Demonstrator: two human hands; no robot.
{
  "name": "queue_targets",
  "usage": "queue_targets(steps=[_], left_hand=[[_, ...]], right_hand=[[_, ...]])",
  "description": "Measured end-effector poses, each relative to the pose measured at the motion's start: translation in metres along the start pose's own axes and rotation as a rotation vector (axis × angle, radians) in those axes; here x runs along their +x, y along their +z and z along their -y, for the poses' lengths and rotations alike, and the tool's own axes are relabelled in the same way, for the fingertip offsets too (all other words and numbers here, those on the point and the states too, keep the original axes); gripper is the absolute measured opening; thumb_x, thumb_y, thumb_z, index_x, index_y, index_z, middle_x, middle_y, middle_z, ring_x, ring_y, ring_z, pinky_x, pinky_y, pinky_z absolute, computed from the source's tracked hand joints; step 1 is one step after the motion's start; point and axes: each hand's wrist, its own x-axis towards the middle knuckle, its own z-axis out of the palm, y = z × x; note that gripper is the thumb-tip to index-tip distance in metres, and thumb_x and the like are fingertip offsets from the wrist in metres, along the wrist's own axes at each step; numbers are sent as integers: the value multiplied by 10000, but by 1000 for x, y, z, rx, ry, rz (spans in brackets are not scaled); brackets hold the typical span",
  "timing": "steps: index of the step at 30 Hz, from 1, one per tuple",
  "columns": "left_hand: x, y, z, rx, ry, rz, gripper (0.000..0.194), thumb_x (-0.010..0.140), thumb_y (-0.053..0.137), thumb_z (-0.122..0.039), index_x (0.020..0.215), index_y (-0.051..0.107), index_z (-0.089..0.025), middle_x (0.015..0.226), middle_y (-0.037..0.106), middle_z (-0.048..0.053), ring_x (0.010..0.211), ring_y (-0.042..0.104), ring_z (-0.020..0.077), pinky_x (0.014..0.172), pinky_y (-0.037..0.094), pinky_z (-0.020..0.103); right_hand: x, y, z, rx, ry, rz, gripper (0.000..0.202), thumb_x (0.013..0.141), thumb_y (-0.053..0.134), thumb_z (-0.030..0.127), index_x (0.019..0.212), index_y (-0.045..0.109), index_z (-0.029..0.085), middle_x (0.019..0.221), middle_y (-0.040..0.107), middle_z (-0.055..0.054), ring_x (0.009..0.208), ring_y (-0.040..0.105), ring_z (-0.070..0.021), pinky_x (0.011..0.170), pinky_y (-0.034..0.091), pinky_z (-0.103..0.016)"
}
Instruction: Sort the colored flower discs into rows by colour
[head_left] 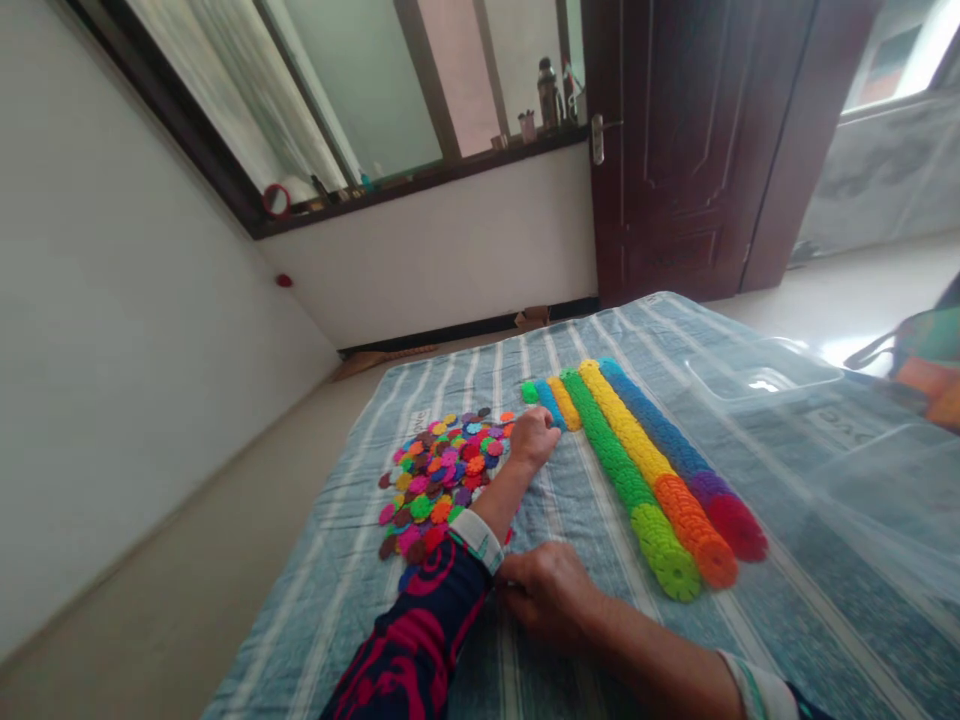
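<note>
My left hand reaches over the bed with curled fingers, at the near end of a short blue row of flat notched plastic discs. What its fingers hold, if anything, is hidden. Closer to me, my right hand is closed beside the left sleeve cuff, its contents out of sight. Left of my left hand spreads a loose pile of multicoloured notched discs. A short yellow row and a green piece flank the blue row. Longer overlapping rows run beside them: green, yellow-orange and blue-purple-red.
A striped blue-grey sheet covers the bed. On the right lie a clear plastic container and another transparent piece. A colourful blurred item is at the right edge. Beyond stand a windowsill and a dark red door.
</note>
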Motion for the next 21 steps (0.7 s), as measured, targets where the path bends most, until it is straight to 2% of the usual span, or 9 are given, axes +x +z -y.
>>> queue_targets(steps=[4, 7, 11, 15, 18, 21], left_hand=[[-5, -9, 5, -18, 41, -23, 71, 682, 579, -152, 721, 638, -158, 735, 646, 27, 693, 562, 141, 642, 395, 240], [-15, -31, 21, 0, 63, -31, 84, 701, 558, -166, 689, 640, -156, 714, 643, 28, 696, 562, 142, 653, 398, 240], [-38, -75, 62, 8, 36, -18, 132, 702, 530, -177, 676, 659, -161, 690, 640, 16, 682, 567, 134, 641, 393, 228], [-68, -118, 111, 11, -57, 10, 160, 691, 537, -244, 668, 672, -161, 638, 623, -1, 629, 554, 128, 612, 383, 227], [-91, -136, 137, 41, -124, 24, 161, 670, 526, -232, 640, 668, -163, 603, 610, -12, 613, 540, 125, 610, 378, 225], [-113, -142, 151, 33, -186, 16, 161, 665, 520, -229, 637, 669, -176, 592, 614, -20, 629, 546, 126, 616, 385, 218]], right_hand=[[-2, 5, -3, 6, 5, -11, 165, 780, 528, 208, 781, 693, 217, 656, 700, -6, 582, 606, -130, 510, 222, -255], [-4, 5, -2, 12, 26, -6, 179, 793, 523, 211, 763, 699, 207, 648, 696, -14, 568, 592, -124, 515, 225, -253], [-6, 1, 0, 41, 47, 12, 199, 813, 515, 230, 777, 709, 205, 651, 694, -17, 579, 592, -124, 531, 244, -245], [-7, 0, 0, 62, 62, 20, 211, 824, 514, 260, 807, 718, 210, 651, 689, -14, 599, 597, -128, 544, 261, -241], [-8, 1, -2, 66, 77, 26, 219, 825, 513, 275, 804, 720, 208, 645, 684, -15, 609, 601, -135, 549, 272, -241], [-9, 3, -4, 83, 87, 27, 213, 819, 516, 277, 809, 717, 206, 644, 679, -13, 612, 600, -138, 562, 293, -236]])
